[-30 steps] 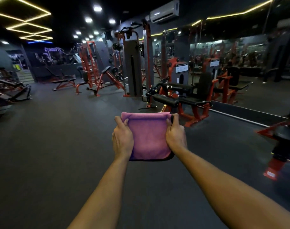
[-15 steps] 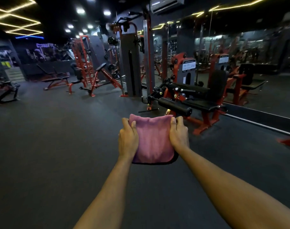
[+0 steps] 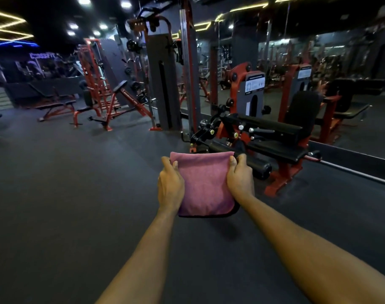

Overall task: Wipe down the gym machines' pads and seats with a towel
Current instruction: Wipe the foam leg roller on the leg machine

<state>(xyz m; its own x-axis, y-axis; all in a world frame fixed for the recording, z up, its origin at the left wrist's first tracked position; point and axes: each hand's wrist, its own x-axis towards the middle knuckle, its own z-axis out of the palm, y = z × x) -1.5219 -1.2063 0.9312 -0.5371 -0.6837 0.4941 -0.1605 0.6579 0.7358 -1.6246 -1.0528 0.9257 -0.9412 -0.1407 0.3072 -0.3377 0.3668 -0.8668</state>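
A folded pink towel hangs in front of me, held out over the dark floor. My left hand grips its left edge and my right hand grips its right edge, thumbs on the near face. Just beyond the towel stands a red-framed leg machine with a black seat, a black back pad and a black roller pad. The towel is short of the roller pad and hides part of it.
A tall cable tower rises behind the leg machine. Red benches and racks stand at the far left. A mirror wall runs along the right. Dark rubber floor spreads left and below.
The leg machine has grown larger and nearer in view, and the camera has come closer to it. Both hands keep the same grip on the towel, held out ahead.
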